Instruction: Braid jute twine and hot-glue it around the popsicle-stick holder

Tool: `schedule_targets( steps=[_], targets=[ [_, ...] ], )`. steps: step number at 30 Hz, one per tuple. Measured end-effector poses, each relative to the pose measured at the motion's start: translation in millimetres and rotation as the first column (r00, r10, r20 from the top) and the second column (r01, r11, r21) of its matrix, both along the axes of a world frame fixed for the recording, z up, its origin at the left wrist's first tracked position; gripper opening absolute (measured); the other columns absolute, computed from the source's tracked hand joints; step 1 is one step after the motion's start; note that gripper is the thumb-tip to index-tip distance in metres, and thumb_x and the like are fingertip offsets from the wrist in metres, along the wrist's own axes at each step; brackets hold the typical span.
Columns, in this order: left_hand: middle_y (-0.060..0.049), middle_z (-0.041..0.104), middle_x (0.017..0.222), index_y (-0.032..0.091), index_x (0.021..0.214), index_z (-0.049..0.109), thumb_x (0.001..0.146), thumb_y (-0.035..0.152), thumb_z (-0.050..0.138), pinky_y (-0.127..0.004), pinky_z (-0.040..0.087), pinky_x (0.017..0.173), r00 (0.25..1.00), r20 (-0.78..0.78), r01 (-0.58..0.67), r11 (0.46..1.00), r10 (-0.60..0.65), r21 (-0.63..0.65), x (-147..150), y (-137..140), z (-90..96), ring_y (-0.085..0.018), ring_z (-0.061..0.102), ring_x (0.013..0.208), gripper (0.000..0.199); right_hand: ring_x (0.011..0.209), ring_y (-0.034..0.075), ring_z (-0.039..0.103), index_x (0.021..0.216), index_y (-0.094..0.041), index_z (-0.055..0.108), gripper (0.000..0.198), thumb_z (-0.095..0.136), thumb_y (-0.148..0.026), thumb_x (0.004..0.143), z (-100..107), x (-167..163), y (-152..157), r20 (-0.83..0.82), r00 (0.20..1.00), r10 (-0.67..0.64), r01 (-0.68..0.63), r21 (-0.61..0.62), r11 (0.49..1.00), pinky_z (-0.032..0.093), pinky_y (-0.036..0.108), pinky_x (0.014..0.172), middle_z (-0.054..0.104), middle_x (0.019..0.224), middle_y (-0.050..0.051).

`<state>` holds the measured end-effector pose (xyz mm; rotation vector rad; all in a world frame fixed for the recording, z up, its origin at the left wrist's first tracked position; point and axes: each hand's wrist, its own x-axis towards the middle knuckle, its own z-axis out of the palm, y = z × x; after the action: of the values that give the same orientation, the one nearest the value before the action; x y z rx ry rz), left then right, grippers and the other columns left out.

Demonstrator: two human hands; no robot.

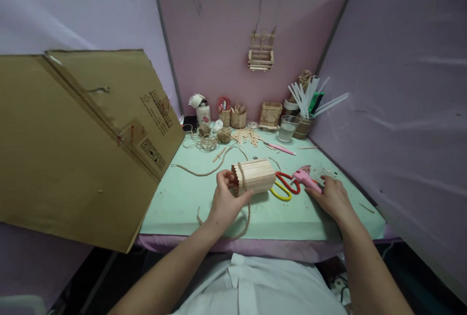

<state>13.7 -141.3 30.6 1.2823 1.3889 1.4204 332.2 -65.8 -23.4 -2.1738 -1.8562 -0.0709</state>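
My left hand [228, 201] is closed on the left end of a cylinder made of wooden craft sticks [257, 176], fingers inside its opening and thumb along the outside. The cylinder lies on its side, held just at the tabletop. A jute cord [242, 179] runs round it near the left rim, and its loose length hangs down toward the table's front edge. My right hand [332, 197] is at the handle of a pink hot glue gun [305, 178], thumb on the near side and fingers on the far side. Scissors with red and yellow handles [280, 192] lie between cylinder and gun.
Jute balls [224, 134], loose sticks [246, 136], a pink pen-like tool [280, 148] and a cup of water [287, 129] lie farther back. Glue sticks [301, 98] stand in a pot at the back right. A large cardboard sheet [91, 149] leans at the left.
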Motion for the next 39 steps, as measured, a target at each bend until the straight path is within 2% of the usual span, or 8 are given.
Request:
schedule_targets(
  steps=[7,14,17,23,27,32,35,39],
  targets=[
    [-0.013,0.044,0.122,0.021,0.101,0.044,0.066,0.023,0.076,-0.048,0.043,0.1,0.836,-0.487,-0.066,0.927,0.253,0.368,11,-18,-18.9,-0.029,0.048,0.12,0.048,0.094,0.035,0.06,0.102,-0.013,0.069,0.046,0.052,-0.052,0.086,2,-12,7,0.008,0.999,0.032,-0.032,0.001,0.999,0.045,0.043,0.075,0.064,0.099,0.021],
    [-0.012,0.044,0.12,0.02,0.094,0.05,0.069,0.026,0.075,-0.048,0.043,0.099,0.751,-0.599,-0.041,0.925,0.279,0.379,8,-27,-22.3,-0.029,0.048,0.116,0.035,0.078,0.029,0.056,0.083,-0.014,0.066,0.045,0.04,-0.049,0.088,17,-13,0,-0.161,0.98,0.119,-0.076,0.249,0.965,0.043,0.042,0.074,0.063,0.078,0.015],
    [-0.011,0.046,0.117,0.02,0.093,0.051,0.069,0.026,0.073,-0.046,0.041,0.101,0.823,-0.522,-0.039,0.939,0.224,0.342,2,-25,-15.1,-0.027,0.048,0.116,0.034,0.071,0.023,0.054,0.08,-0.017,0.064,0.047,0.041,-0.058,0.087,39,-24,-13,-0.482,0.852,0.206,-0.052,0.314,0.948,0.044,0.037,0.068,0.063,0.078,0.011],
    [-0.004,0.059,0.091,0.018,0.09,0.053,0.078,0.035,0.063,-0.032,0.046,0.085,0.999,0.034,0.038,0.999,-0.039,0.021,-13,3,-1.7,-0.017,0.058,0.089,0.023,0.079,0.022,0.063,0.091,-0.019,0.071,0.048,0.053,-0.062,0.08,71,-60,-42,-0.937,0.273,0.22,-0.101,0.2,0.975,0.05,0.033,0.068,0.071,0.091,0.009],
    [-0.004,0.062,0.087,0.017,0.089,0.057,0.076,0.04,0.064,-0.029,0.048,0.077,0.939,0.322,0.164,0.981,-0.122,-0.105,-24,21,8.5,-0.015,0.06,0.081,0.028,0.079,0.024,0.065,0.089,-0.019,0.072,0.051,0.052,-0.065,0.082,76,-82,-55,-0.935,0.268,0.232,-0.259,0.162,0.952,0.051,0.034,0.07,0.072,0.086,0.008],
    [-0.004,0.058,0.097,0.02,0.094,0.057,0.075,0.027,0.066,-0.03,0.047,0.08,0.98,-0.189,-0.024,0.974,0.068,0.227,-38,19,24.9,-0.017,0.057,0.088,0.022,0.08,0.023,0.065,0.091,-0.019,0.072,0.055,0.05,-0.068,0.081,84,-102,-66,-0.913,0.332,0.238,-0.326,0.125,0.937,0.05,0.032,0.065,0.073,0.086,0.008],
    [-0.006,0.05,0.097,0.02,0.09,0.052,0.073,0.027,0.069,-0.038,0.047,0.088,0.846,-0.469,-0.05,0.913,0.255,0.406,-30,2,23.5,-0.022,0.052,0.097,0.025,0.079,0.023,0.064,0.084,-0.02,0.071,0.053,0.053,-0.069,0.079,86,-107,-69,-0.915,0.322,0.244,-0.321,0.137,0.937,0.05,0.032,0.064,0.072,0.082,0.008],
    [-0.01,0.045,0.107,0.019,0.094,0.048,0.065,0.035,0.079,-0.045,0.049,0.091,0.712,-0.645,0.014,0.913,0.277,0.408,-1,-16,0.4,-0.027,0.05,0.104,0.046,0.08,0.023,0.064,0.086,-0.02,0.071,0.05,0.053,-0.067,0.082,81,-108,-69,-0.918,0.298,0.262,-0.332,0.158,0.93,0.051,0.032,0.069,0.072,0.085,0.008]
  ],
)
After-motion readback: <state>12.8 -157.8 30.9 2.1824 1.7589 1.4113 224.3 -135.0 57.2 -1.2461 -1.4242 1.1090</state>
